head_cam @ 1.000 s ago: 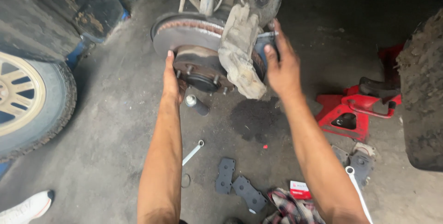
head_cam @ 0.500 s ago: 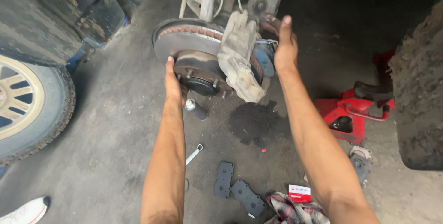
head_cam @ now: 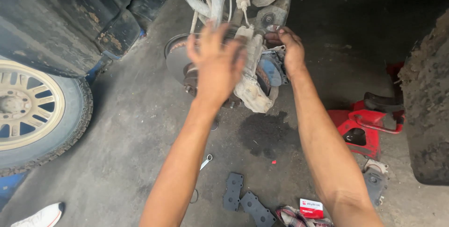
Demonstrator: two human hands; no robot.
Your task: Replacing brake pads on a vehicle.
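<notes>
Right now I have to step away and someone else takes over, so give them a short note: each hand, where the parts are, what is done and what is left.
Left hand: open, fingers spread, raised in front of the brake disc, holding nothing.
Right hand: fingertips on the top of the brake caliper, which sits over the disc.
On the floor: two dark brake pads, a spanner, a red jack. A wheel stands at left.
Done: wheel off, caliper on the disc.
Left: I cannot tell whether the caliper is bolted; check it, then refit the wheel.
</notes>
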